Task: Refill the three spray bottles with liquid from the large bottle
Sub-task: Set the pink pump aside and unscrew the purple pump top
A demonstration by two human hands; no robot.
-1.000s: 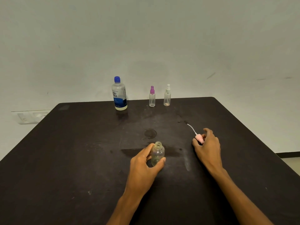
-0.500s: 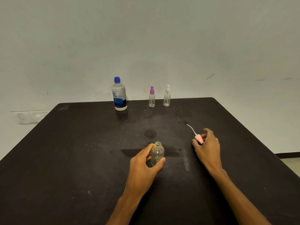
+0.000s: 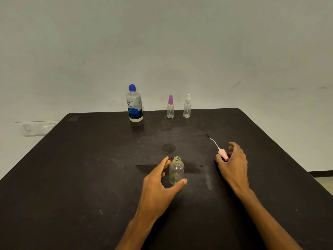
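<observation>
A small clear spray bottle [image 3: 176, 171] stands uncapped on the black table [image 3: 90, 168], near the front centre. My left hand [image 3: 160, 188] curves around it: the thumb touches its base and the fingers sit slightly apart from its left side. The bottle's pink spray head [image 3: 223, 154], with its white dip tube, lies on the table to the right. My right hand [image 3: 232, 163] hovers over the head with fingers spread. At the far edge stand the large blue-capped bottle [image 3: 135, 104], a purple-topped spray bottle [image 3: 170, 108] and a white-topped spray bottle [image 3: 187, 107].
A round dark mark [image 3: 168, 147] and a wet-looking smear [image 3: 147, 167] show on the table behind the open bottle. A pale wall rises right behind the table's far edge. A white wall socket plate [image 3: 36, 128] sits low at the left.
My left fingers have loosened from the open bottle's neck. My right fingers have spread open and lifted off the pink spray head, which stays on the table.
</observation>
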